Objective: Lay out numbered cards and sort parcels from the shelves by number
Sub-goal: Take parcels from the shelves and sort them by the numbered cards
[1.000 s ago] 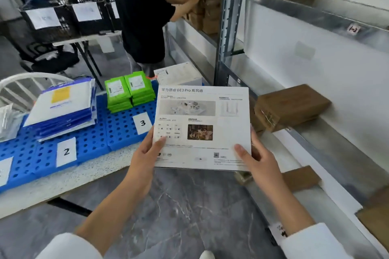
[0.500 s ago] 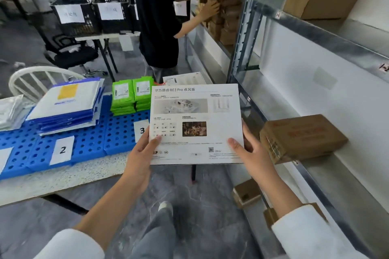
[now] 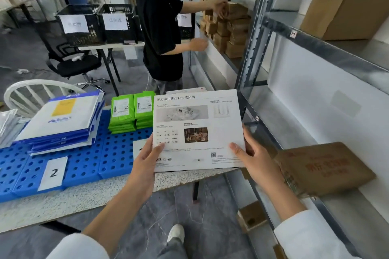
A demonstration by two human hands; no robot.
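I hold a flat white printed box [image 3: 197,130] in front of me with both hands. My left hand [image 3: 147,162] grips its lower left edge and my right hand [image 3: 252,157] its lower right corner. Beneath it, blue perforated mats [image 3: 88,160] lie on the table. The card numbered 2 [image 3: 53,173] rests on the mats in front of a stack of blue-and-white mailers [image 3: 61,120]. Two stacks of green packets [image 3: 131,112] stand behind another card [image 3: 140,149], which the box mostly hides.
A metal shelf rack [image 3: 252,52] runs along the right, with a flat brown parcel [image 3: 324,168] on the near shelf and a carton [image 3: 341,10] above. A person in a black shirt [image 3: 160,33] handles brown boxes further along. Black crates [image 3: 96,23], an office chair and a white chair are at the left.
The view has risen and swung left toward the table. The box in my hands now covers most of the card numbered 3. The person ahead has moved their hands along the shelf boxes.
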